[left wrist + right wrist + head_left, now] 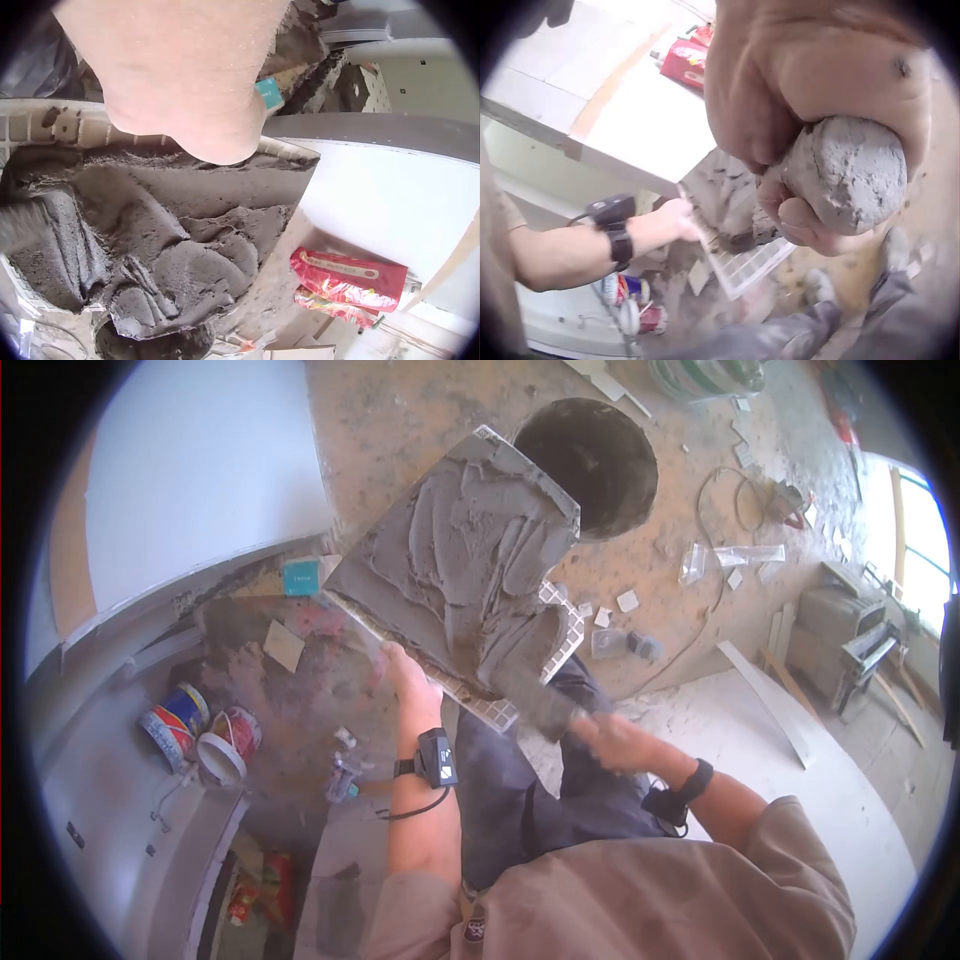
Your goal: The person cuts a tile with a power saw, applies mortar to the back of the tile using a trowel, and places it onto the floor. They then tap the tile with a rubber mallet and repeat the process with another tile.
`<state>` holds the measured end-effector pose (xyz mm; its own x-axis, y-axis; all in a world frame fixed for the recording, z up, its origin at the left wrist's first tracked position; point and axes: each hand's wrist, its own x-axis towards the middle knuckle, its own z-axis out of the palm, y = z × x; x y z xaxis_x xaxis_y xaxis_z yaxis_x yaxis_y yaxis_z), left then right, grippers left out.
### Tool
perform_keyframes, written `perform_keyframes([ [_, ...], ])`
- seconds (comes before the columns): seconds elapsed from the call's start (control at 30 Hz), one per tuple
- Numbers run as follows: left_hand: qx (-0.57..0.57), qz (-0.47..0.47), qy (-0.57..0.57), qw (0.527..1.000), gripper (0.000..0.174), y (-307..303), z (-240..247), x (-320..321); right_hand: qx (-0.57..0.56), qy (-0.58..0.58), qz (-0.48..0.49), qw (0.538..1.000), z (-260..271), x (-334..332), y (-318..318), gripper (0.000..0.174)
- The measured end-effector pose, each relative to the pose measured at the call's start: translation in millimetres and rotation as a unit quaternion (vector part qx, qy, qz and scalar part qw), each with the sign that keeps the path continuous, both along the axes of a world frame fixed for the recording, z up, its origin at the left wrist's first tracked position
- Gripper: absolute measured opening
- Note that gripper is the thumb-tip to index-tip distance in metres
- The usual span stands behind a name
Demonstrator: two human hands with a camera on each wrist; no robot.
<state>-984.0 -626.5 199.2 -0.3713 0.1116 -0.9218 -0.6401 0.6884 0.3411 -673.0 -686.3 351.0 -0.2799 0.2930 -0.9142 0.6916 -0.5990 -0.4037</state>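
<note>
A tile with a white gridded back (497, 714) tilts over the person's knees, thickly spread with grey mortar (440, 530). My left hand (408, 675) grips its near left edge; in the left wrist view the fingers go out of sight past that edge. My right hand (618, 742) holds a trowel (545, 710), its blade blurred at the tile's near right corner, against the mortar. The right wrist view shows the fingers wrapped round the trowel's thick handle (862, 172), caked with dried mortar.
A round bucket (600, 435) with a dark inside stands beyond the tile. Paint pails (175, 725) lie at left near a teal box (301, 577). A white panel (220, 450) rises at upper left. Tile scraps (627, 600) and a cable (715, 580) lie on the floor at right.
</note>
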Motion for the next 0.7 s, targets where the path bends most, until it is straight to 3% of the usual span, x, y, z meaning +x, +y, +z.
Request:
perform_keyframes([
  [0.07,0.004,-0.003,-0.005,1.0,0.08,2,5,1,0.1,0.016,0.063,0.993,7,-13,-16,0.049],
  [0.17,0.037,0.003,-0.016,0.999,0.079,-1,3,1,0.123,-0.123,0.135,0.975,19,-3,1,0.047],
  [0.27,0.027,0.006,0.003,1.0,0.077,1,8,6,0.101,-0.134,0.046,0.985,-5,20,-15,0.044],
  [0.37,0.033,0.006,0.033,0.999,0.073,0,2,2,0.148,0.027,0.06,0.987,3,13,-37,0.041],
  [0.47,0.027,-0.017,0.015,0.999,0.077,1,3,-1,0.14,0.086,0.093,0.982,-8,14,-64,0.041],
  [0.57,-0.014,-0.009,0.039,0.999,0.076,14,20,10,0.094,-0.023,0.098,0.99,-14,19,-75,0.044],
  [0.7,0.053,0.014,0.0,0.999,0.074,-1,-1,-3,0.061,-0.09,0.143,0.984,-2,48,-78,0.047],
])
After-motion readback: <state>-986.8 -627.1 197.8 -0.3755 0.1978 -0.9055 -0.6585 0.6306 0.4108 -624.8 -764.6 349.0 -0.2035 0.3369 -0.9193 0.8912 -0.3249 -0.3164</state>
